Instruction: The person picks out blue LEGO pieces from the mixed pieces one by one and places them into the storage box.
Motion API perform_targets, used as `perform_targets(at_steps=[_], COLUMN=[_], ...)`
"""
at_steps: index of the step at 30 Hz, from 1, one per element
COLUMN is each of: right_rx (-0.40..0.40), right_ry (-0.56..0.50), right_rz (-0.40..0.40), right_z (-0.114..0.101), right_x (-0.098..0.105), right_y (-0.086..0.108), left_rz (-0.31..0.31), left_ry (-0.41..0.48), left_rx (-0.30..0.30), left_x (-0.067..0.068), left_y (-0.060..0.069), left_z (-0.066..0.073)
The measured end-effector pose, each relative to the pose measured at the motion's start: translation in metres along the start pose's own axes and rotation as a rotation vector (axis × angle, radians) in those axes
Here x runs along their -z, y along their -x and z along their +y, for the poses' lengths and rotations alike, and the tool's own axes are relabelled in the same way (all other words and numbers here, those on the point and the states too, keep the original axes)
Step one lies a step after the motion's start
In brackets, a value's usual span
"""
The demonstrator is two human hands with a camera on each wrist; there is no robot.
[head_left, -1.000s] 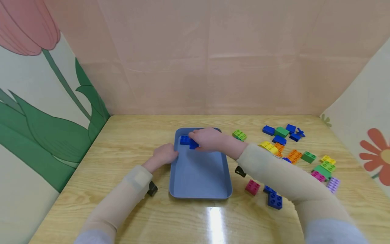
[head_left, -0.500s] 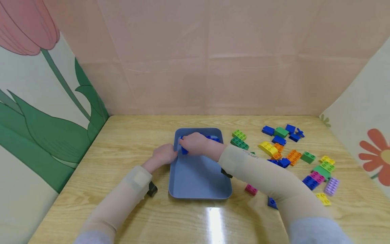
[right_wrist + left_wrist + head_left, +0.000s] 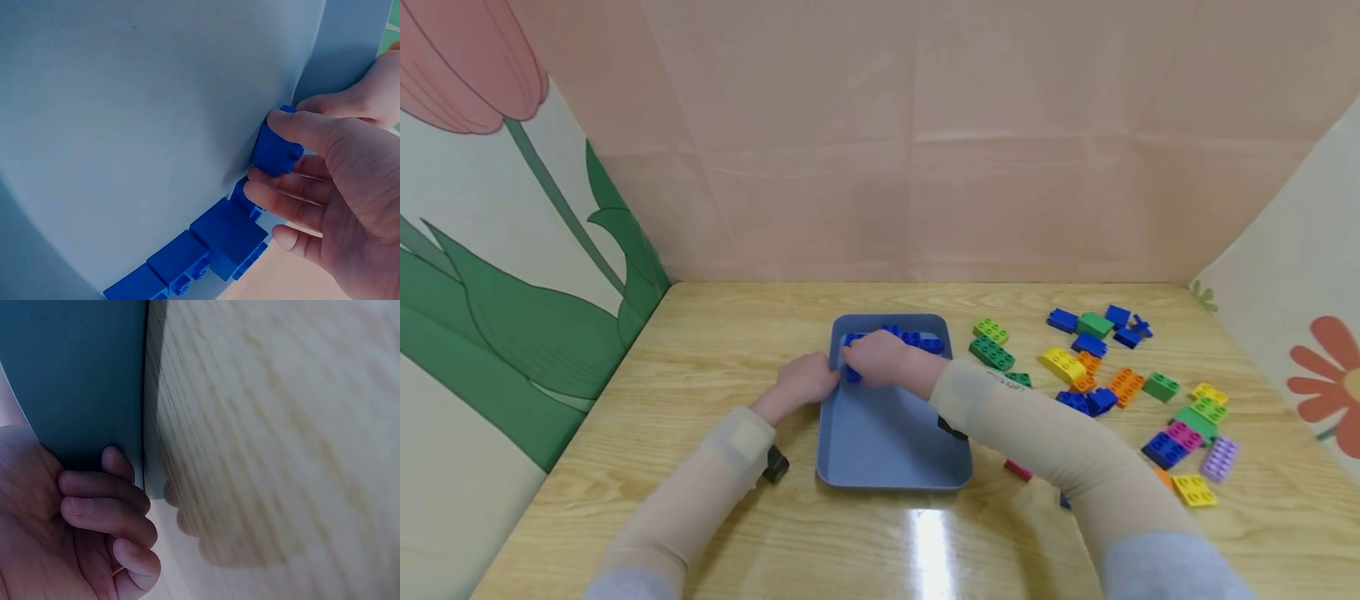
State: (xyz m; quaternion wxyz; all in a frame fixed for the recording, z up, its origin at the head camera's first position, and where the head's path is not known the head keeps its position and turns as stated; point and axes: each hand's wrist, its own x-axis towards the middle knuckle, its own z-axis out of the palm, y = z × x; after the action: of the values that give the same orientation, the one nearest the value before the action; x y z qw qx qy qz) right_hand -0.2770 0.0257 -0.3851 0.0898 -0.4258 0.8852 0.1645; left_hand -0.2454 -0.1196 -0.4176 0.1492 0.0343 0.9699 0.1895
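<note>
Wooden tabletop (image 3: pixel 737 333): left hand (image 3: pixel 806 379) is gripping tray (image 3: pixel 895 442), right hand (image 3: pixel 882 358) is pinching blue brick (image 3: pixel 272 150); crowding could displace adjacent bricks (image 3: pixel 228 234).

The head view looks forward and down; the wrist views, much nearer, share its tray (image 3: pixel 891 446) (partly).

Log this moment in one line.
Left hand: gripping side of tray; Right hand: pinching blue block inside tray; Other blue blocks: along tray's far end
</note>
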Motion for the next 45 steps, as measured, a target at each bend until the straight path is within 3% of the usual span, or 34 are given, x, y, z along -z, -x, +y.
perform_targets(at_steps=[5, 11, 15, 20, 23, 32, 39, 45], right_rx=[-0.001, 0.031, 0.050, 0.006, -0.014, -0.053, -0.112, -0.151], right_ry=[-0.002, -0.006, -0.077, -0.208, -0.235, -0.258, -0.270, -0.301], right_rz=[0.006, 0.081, 0.144, 0.208, 0.248, 0.401, 0.437, 0.424], right_z=[0.001, 0.007, 0.020, 0.040, 0.053, 0.084, 0.102, 0.102], right_x=[-0.002, -0.004, 0.002, 0.011, 0.009, 0.000, -0.014, -0.031], right_y=[0.000, 0.006, 0.016, 0.034, 0.046, 0.109, 0.157, 0.181], left_rz=[-0.004, 0.005, 0.015, 0.019, 0.019, 0.015, 0.004, 0.013], left_ry=[-0.001, -0.008, -0.012, 0.010, 0.020, 0.021, 0.032, 0.042], left_rx=[0.004, 0.010, 0.012, 0.014, 0.024, 0.030, 0.042, 0.038], left_x=[-0.001, -0.004, -0.005, -0.007, -0.007, -0.007, -0.004, -0.003], left_y=[-0.001, -0.001, -0.001, -0.001, -0.001, 0.000, -0.002, 0.001], left_z=[0.000, -0.001, -0.003, -0.004, -0.004, -0.001, -0.001, -0.004])
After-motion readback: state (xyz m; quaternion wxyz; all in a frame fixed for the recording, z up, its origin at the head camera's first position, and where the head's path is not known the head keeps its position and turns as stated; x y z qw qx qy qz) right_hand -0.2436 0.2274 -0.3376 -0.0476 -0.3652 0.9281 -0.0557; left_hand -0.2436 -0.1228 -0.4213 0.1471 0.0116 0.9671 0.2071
